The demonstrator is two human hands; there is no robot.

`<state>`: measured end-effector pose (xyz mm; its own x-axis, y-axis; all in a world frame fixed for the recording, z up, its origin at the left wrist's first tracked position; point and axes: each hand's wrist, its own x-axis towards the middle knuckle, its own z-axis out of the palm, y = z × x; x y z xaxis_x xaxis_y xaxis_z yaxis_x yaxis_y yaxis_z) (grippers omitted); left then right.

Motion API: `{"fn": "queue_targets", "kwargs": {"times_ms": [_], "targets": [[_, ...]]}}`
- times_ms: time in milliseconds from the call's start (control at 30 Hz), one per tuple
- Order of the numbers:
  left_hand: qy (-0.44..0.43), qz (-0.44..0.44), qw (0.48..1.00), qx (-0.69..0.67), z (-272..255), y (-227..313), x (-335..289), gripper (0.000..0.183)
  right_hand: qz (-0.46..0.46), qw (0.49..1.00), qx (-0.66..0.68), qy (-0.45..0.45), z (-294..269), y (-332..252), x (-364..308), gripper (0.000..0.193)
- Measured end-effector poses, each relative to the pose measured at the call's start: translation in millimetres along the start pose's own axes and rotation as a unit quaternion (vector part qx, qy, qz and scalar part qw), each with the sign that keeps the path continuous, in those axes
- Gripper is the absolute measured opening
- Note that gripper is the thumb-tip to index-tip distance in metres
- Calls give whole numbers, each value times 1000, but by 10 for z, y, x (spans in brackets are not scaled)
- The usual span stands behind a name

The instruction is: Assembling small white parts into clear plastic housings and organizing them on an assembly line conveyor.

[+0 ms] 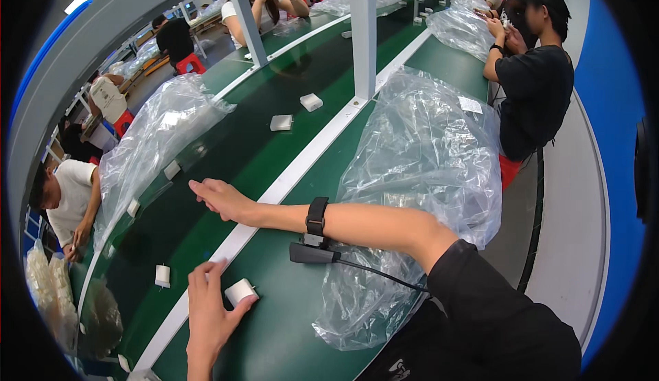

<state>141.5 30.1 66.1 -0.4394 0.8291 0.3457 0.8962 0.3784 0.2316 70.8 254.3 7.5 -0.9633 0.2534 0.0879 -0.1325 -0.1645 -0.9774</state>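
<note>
My right hand (221, 200) reaches across to the left, flat and empty, its fingers stretched out over the dark conveyor belt (226, 154). A black strap (316, 216) circles that wrist, and a small black device with a cable (312, 252) lies under the forearm. My left hand (206, 312) comes up from the lower edge, with thumb and fingers closed on a small white block (240, 290) that rests on the green worktop (274, 326) beside the white dividing strip (233, 240).
A big clear plastic bag (419, 168) fills the worktop to my right, and another bag (161, 134) lies across the belt. More white blocks (281, 122) (311, 101) (163, 275) sit on the belt. A grey post (362, 31) stands ahead. Other people work at right (535, 79) and left (68, 195).
</note>
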Motion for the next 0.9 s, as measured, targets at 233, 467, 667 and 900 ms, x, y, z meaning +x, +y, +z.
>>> {"fn": "queue_targets", "kwargs": {"times_ms": [233, 467, 667, 900], "targets": [[-105, -233, 946, -199, 74, -269, 152, 54, -30, 981, 162, -99, -25, 102, 58, 42], [-186, -238, 935, -189, 1, -207, 184, 65, -73, 992, 93, -38, -222, -4, 6, 38], [11, -250, 876, -413, -108, -639, 276, 55, -84, 982, 125, -110, -38, 67, 23, 39], [164, -212, 725, -635, 485, -1034, 419, 48, -78, 988, 77, -108, -85, 48, -47, 19]]}}
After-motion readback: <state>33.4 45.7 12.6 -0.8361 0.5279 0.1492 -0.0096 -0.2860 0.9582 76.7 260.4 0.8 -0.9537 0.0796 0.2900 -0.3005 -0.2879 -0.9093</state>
